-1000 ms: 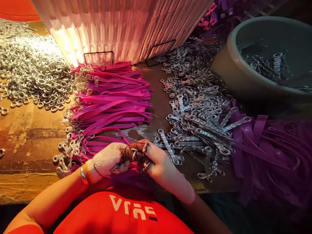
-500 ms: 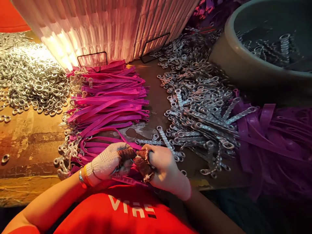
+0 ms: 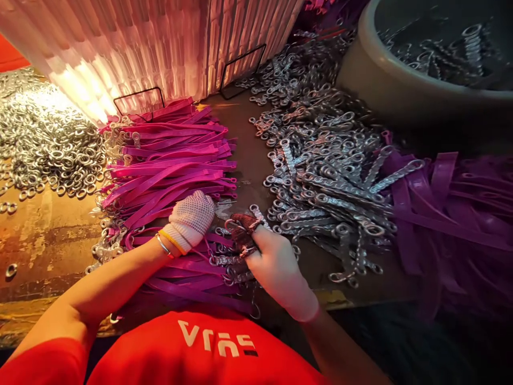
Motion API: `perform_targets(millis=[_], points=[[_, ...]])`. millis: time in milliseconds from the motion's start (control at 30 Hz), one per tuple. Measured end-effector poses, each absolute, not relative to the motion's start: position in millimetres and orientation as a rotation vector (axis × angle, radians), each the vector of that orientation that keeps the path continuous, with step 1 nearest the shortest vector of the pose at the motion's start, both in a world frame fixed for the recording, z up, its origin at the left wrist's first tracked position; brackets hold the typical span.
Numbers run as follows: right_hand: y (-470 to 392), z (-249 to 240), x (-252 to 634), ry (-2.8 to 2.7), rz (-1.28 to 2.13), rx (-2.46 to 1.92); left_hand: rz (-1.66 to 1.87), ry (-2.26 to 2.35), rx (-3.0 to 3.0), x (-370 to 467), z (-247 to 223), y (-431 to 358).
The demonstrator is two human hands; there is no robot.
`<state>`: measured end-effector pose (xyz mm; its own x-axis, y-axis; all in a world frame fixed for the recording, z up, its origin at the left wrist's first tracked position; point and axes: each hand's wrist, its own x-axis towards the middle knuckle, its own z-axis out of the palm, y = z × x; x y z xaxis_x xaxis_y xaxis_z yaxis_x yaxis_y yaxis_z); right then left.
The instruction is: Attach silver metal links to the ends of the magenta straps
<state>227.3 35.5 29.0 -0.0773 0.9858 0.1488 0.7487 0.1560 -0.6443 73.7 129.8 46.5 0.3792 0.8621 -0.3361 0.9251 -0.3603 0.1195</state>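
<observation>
My left hand (image 3: pixel 193 216), in a white dotted glove with a yellow cuff, is closed over the row of purple straps (image 3: pixel 172 166). Its fingers point away and are hidden, so what they hold cannot be made out. My right hand (image 3: pixel 272 262), in a pale glove with dark brown wrapping on the fingers, is curled beside several twisted metal links (image 3: pixel 228 261) at the straps' right ends. A thin curved edge shows at its fingertips, too small to name. Whitish looped end pieces (image 3: pixel 107 243) line the straps' left ends.
Loose metal rings (image 3: pixel 68 155) are heaped at the left. A pile of twisted metal links (image 3: pixel 320 187) lies at the right, below a large grey tub (image 3: pixel 372 59) holding more. A lit corrugated panel (image 3: pixel 160 48) stands behind the straps; more purple straps (image 3: pixel 460 224) lie far right.
My hands were together at the near edge and have parted. The left has moved forward over the straps; the right has shifted slightly right. The view has shifted a little.
</observation>
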Motion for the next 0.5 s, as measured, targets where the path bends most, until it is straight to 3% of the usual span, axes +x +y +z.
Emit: perform_targets(millis=[133, 233, 333, 500], points=[[37.2, 28.8, 221.9, -1.929, 0.528, -1.704, -0.288, 1.544, 2.349, 63.2, 55.5, 127.1], [37.6, 36.3, 218.6, -1.994, 0.548, -1.642, -0.038, 1.502, 2.248, 38.3, 68.7, 112.1], [35.0, 43.5, 212.8, -2.090, 0.601, -1.550, 0.213, 1.340, 1.771, 15.5, 79.7, 91.1], [31.4, 49.6, 198.5, -2.326, 0.512, -1.513, 0.292, 1.161, 1.077, 5.5, 76.2, 66.3]])
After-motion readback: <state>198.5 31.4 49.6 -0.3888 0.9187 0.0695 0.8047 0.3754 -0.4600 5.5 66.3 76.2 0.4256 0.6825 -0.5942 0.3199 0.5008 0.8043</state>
